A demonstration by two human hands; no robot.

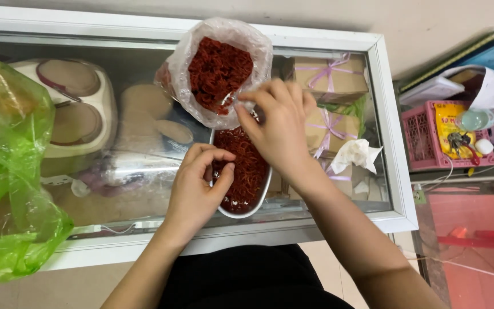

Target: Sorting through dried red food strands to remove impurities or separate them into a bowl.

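On the glass lid of a white-framed chest freezer that serves as the bench, an oval metal dish filled with dark red shredded food sits near the front edge, just below a clear plastic bag holding more of the same red shreds. The bag stands open at the top and its lower side touches the far end of the dish.

The left hand rests at the dish's left rim, its grip pinched shut, thumb and forefinger meeting over the shreds; whether any strands lie between the fingertips cannot be told. The right hand hovers over the far part of the dish beside the bag, fingers curled downward with the tips drawn close together near the bag's edge; its grip looks nearly closed, though what it holds, if anything, is hidden.

A crumpled white tissue lies on the glass just right of the right wrist. A translucent green plastic bag lies at the left end of the freezer. Through the glass, brown boxes tied with lilac ribbon show on the right and a white tub on the left. Well apart to the right stands a pink plastic basket.
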